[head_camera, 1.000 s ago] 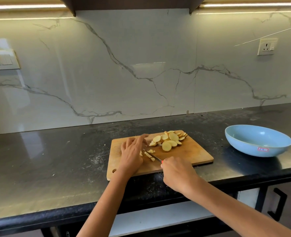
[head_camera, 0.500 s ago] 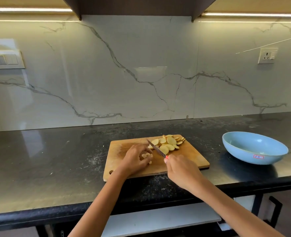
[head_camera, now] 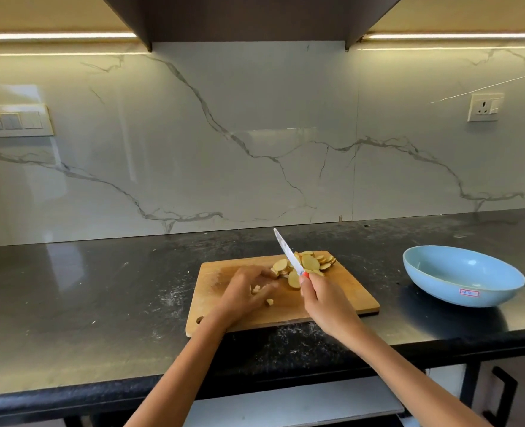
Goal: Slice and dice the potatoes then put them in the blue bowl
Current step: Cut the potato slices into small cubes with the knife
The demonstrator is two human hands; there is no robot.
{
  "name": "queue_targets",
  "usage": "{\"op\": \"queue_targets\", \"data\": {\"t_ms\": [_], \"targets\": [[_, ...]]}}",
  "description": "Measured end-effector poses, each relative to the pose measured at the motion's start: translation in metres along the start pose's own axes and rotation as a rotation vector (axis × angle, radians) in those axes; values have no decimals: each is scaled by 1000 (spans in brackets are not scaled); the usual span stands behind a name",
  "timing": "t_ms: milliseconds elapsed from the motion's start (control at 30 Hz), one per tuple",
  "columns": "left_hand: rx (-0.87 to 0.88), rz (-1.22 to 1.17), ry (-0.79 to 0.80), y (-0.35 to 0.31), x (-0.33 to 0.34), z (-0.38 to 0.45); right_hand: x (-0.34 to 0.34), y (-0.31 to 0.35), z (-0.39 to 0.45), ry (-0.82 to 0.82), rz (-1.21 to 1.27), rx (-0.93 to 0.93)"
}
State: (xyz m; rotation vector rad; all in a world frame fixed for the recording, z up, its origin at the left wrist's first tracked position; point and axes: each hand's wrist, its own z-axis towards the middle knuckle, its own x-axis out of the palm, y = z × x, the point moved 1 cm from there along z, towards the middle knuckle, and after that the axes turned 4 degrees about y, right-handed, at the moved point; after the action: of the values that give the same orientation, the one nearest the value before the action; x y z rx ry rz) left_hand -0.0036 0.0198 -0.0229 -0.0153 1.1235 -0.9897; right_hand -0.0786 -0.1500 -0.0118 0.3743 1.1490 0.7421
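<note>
Lying at centre frame, the pale yellow round potato slices [head_camera: 309,262] were heaped on the far part of our rectangular wooden cutting board [head_camera: 341,291]. Our left hand [head_camera: 245,292] curled around small potato cubes [head_camera: 262,293] on it. Our right hand [head_camera: 324,298] gripped a red-handled knife [head_camera: 289,252], blade raised. The shallow blue bowl [head_camera: 463,278] sat right, on the black countertop [head_camera: 85,291].

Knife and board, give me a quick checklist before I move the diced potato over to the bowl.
1. Knife blade lifted clear of the board: ok.
2. Right hand has a firm grip on the handle: ok.
3. Left hand gathering the diced bits: ok, one lies loose beside it.
4. Bowl free to receive: ok, nothing in it.
5. All slices diced: not ok, a pile remains.
6. Bowl within reach: cannot tell.
</note>
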Motion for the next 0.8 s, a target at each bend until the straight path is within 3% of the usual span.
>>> {"op": "queue_targets", "data": {"t_ms": [100,300,633,800], "targets": [[13,195,199,2,9,3,6,0,11,-93,87,-28],[51,337,243,21,-4,14,13,5,52,-200,90,-62],[-178,379,161,82,-23,51,37,-18,138,-375,97,-66],[-215,186,81,85,-36,61,36,-25,143,-384,78,-117]]}}
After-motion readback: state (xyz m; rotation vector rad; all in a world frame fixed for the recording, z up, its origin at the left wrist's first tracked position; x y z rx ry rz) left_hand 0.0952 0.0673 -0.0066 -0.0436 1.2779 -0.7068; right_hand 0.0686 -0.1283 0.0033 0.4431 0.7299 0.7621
